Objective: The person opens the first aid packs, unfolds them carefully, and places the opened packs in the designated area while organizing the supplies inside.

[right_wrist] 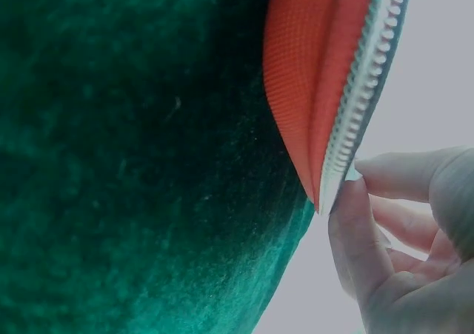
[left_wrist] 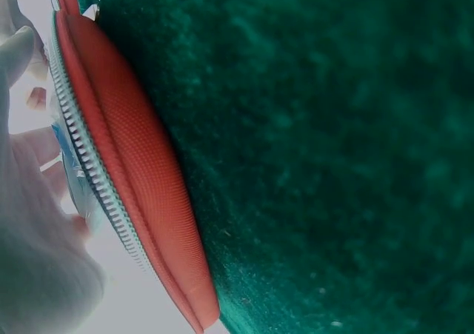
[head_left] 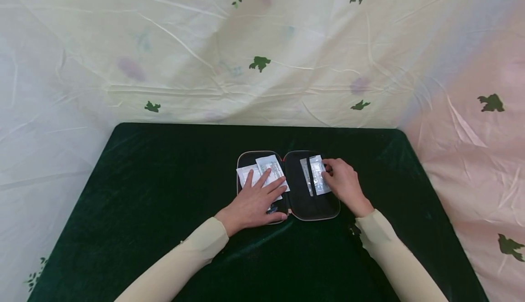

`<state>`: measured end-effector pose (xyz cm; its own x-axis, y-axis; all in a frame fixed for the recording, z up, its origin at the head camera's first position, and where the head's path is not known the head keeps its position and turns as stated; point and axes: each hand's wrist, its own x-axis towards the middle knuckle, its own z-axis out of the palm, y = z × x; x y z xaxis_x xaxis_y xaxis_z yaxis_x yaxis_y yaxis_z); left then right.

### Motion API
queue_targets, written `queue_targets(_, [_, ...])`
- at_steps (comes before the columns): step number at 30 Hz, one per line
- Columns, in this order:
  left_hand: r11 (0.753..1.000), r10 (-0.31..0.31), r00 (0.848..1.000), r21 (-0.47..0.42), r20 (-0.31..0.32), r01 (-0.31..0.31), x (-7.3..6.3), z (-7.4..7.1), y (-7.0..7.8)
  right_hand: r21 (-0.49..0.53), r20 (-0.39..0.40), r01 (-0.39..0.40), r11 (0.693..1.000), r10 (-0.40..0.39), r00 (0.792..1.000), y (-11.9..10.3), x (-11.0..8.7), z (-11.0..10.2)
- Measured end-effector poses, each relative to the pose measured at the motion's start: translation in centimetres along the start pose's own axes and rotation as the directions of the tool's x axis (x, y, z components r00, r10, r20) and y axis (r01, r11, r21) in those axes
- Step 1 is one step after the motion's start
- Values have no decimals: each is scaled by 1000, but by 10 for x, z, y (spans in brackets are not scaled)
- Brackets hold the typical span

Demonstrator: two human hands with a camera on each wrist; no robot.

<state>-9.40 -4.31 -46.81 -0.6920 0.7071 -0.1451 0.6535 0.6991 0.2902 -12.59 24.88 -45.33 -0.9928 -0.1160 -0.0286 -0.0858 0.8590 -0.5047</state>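
A zip case (head_left: 316, 208) lies unfolded on the table, black inside and red outside, as the left wrist view shows with its red shell (left_wrist: 141, 149). My left hand (head_left: 256, 204) rests with spread, straight fingers over white packets (head_left: 269, 163) in the case's left half, partly hiding them. A clear and blue wrapper (left_wrist: 78, 175) shows beneath that hand. In the right half, silvery packets (head_left: 320, 174) sit at a black elastic strap (head_left: 311, 179). My right hand (head_left: 344, 181) pinches the outer packet's right edge between thumb and fingers.
A dark green velvet cloth (head_left: 164, 170) covers the table. Pale fabric (head_left: 184, 65) with green leaf shapes hangs behind and at both sides. The case's metal zipper teeth (right_wrist: 363, 89) run along its raised rim.
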Motion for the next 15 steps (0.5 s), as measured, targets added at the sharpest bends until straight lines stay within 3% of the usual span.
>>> queue_targets(7, [1000, -2, 1000, -3, 3, 2, 0, 0, 0, -14, -2, 0, 1000, 0, 1000, -5, 3, 3])
queue_targets(15, [1000, -1, 1000, -19, 5, 1, 0, -1, 0, 7, 48, -3, 1000, 3, 999, -5, 7, 4])
